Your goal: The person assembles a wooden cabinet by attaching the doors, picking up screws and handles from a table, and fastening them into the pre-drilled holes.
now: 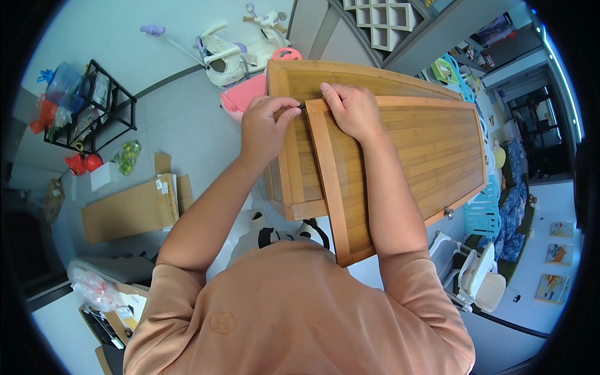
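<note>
A wooden cabinet door with a pale frame lies tilted over a larger wooden cabinet in front of me. My right hand grips the door's far edge near its left corner, fingers curled over the frame. Beside that corner, my left hand pinches a small dark piece between thumb and fingertips, at the door's side edge. The piece is too small to name. A round metal knob sits near the door's right end.
At the far left stand a pink tub, a white child's ride-on toy and a black metal rack. Flattened cardboard lies on the floor at left. A white high chair stands at right, near a blue play fence.
</note>
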Tool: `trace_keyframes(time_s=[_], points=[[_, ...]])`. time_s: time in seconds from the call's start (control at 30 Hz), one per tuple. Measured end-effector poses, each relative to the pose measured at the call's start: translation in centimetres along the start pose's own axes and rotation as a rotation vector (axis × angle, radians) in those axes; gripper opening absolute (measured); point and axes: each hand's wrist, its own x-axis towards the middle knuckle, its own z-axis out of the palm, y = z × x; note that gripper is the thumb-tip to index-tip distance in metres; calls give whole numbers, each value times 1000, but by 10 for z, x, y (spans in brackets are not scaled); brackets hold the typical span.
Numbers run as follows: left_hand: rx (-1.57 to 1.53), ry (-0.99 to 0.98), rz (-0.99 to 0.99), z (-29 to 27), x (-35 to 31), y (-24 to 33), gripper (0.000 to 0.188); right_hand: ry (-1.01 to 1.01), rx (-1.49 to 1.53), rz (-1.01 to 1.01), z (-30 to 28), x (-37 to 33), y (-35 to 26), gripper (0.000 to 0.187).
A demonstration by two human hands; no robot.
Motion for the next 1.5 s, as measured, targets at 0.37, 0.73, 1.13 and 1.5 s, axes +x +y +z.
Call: trace_keyframes(time_s=[0.37, 0.73, 1.13, 1.5], points=[[271, -27, 458, -10, 17, 2, 12, 10, 35, -41, 2, -1, 2, 36], [-37, -313, 145, -6, 32, -19, 11, 1, -79, -44, -5, 0, -8, 33], [-182, -682, 64, -13, 69, -14, 19, 27, -114, -99, -3, -3, -14, 33], [-228, -670, 29, -15, 66, -15, 23, 28, -107, -31, 1, -3, -16, 32]])
